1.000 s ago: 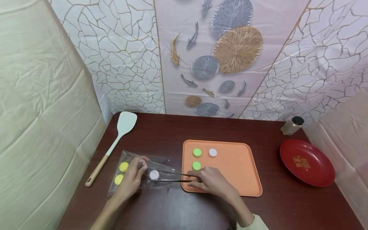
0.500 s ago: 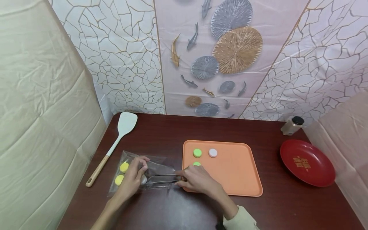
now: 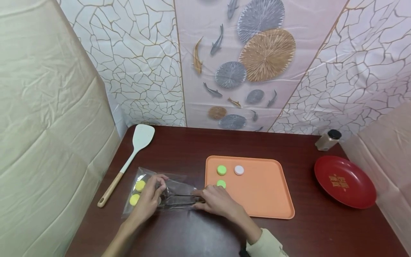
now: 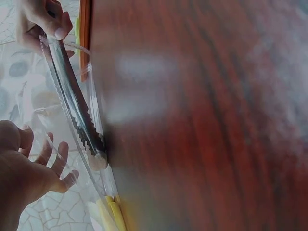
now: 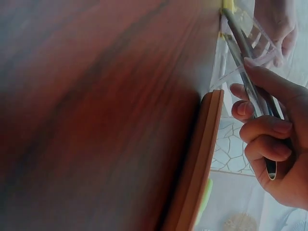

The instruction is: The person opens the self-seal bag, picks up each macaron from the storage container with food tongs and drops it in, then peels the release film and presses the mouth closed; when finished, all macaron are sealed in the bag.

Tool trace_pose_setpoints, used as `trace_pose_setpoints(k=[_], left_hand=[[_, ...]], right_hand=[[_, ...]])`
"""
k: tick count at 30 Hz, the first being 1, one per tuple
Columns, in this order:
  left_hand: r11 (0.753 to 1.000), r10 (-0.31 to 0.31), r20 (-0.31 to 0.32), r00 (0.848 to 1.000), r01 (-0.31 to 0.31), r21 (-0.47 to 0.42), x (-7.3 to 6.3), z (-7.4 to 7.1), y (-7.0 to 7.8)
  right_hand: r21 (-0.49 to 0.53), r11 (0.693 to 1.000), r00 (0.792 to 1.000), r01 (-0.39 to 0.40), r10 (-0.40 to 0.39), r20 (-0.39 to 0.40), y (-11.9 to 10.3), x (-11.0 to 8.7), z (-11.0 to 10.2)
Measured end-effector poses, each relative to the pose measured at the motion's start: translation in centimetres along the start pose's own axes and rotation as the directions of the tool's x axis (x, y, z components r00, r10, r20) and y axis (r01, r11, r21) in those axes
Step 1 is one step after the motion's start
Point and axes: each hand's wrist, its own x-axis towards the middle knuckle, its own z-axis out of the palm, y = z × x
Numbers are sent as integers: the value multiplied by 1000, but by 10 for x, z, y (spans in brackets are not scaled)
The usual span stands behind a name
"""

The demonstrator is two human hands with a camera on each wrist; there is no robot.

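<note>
My right hand [image 3: 214, 200] grips metal tongs [image 5: 250, 82], whose serrated ends reach inside a clear plastic bag [image 3: 179, 181]. At the tong tips in the left wrist view is a white macaron [image 4: 98, 161]; in the head view my left hand mostly hides it. My left hand [image 3: 150, 194] pinches the bag's upper film near its middle, lifting it off the lower layer. Two yellow macarons [image 3: 137, 192] lie in the bag's left end. On the orange tray [image 3: 263, 192] sit two green macarons [image 3: 221, 170] and one pale macaron [image 3: 239, 170].
Left of the bag lies a white spatula [image 3: 141, 137] with a wooden handle. A red oval plate [image 3: 356, 178] rests at the right, and a jar with a black lid [image 3: 327, 140] stands behind it. The fabric-covered walls [image 3: 64, 142] border the dark table [image 3: 199, 235].
My right hand has moved left with the tongs, carrying the white macaron deeper into the bag, close to the yellow ones. My left hand has stayed in place.
</note>
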Motion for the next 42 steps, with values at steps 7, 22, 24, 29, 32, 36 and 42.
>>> trace_pose_setpoints(k=[7, 22, 24, 29, 32, 36, 42], left_hand=[[1000, -5, 12, 1000, 5, 4, 0, 7, -31], [1000, -3, 3, 1000, 3, -6, 0, 7, -29], [999, 37, -5, 999, -37, -26, 1, 3, -18], [998, 53, -15, 998, -53, -12, -1, 4, -20], [1000, 7, -7, 1000, -7, 3, -1, 8, -35], [1000, 3, -1, 1000, -3, -5, -1, 9, -36], [997, 73, -40, 997, -73, 9, 0, 7, -17]], right_hand=[[67, 996, 998, -61, 59, 20, 3, -13, -20], [173, 949, 963, -264, 270, -15, 48, -77, -53], [197, 933, 950, -302, 312, -20, 57, -89, -59], [229, 896, 914, -381, 403, -56, 79, -115, -72], [227, 872, 884, -435, 461, -80, 90, -130, -76], [197, 848, 846, -492, 519, -119, 100, -150, -79], [167, 805, 804, -570, 588, -89, 112, -168, -81]])
